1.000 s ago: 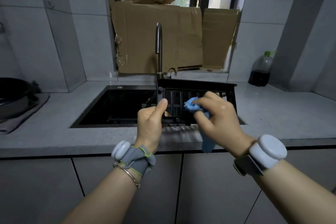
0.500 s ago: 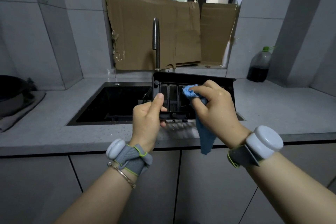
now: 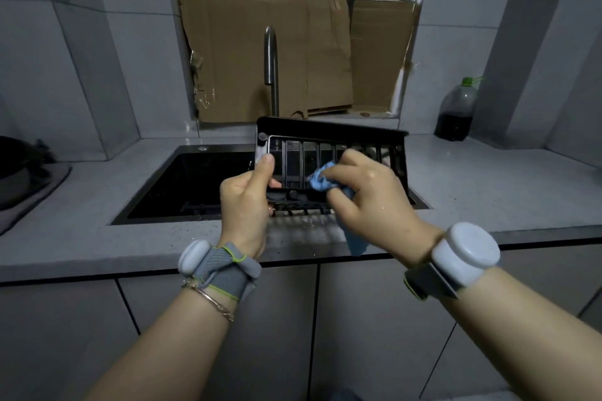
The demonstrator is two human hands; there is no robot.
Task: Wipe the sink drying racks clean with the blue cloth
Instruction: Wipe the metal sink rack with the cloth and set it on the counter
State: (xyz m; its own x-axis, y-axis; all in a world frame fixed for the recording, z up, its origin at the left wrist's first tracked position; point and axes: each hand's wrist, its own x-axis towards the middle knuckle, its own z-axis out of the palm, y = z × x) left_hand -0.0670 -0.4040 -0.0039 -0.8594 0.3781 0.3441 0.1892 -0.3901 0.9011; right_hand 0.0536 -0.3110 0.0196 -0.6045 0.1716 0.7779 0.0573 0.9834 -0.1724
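A black slatted drying rack (image 3: 329, 135) is tilted up on edge over the right part of the black sink (image 3: 195, 182). My left hand (image 3: 244, 202) grips the rack's lower left corner, thumb up along its left frame. My right hand (image 3: 368, 192) holds a bunched blue cloth (image 3: 321, 180) and presses it against the rack's lower slats. A tail of the cloth hangs down below my right palm. A second wire rack (image 3: 299, 205) lies under the tilted one at the sink's front edge, partly hidden.
A tall curved tap (image 3: 272, 75) stands behind the rack. Cardboard sheets (image 3: 260, 52) cover the window. A plastic bottle (image 3: 456, 111) of dark liquid stands on the counter at the right. A dark pot (image 3: 16, 169) on a cloth sits at the far left. Grey counter (image 3: 488, 185) surrounds the sink.
My right hand with the cloth has moved up and then back down across the rack's slats. My left hand keeps its grip on the rack's corner.
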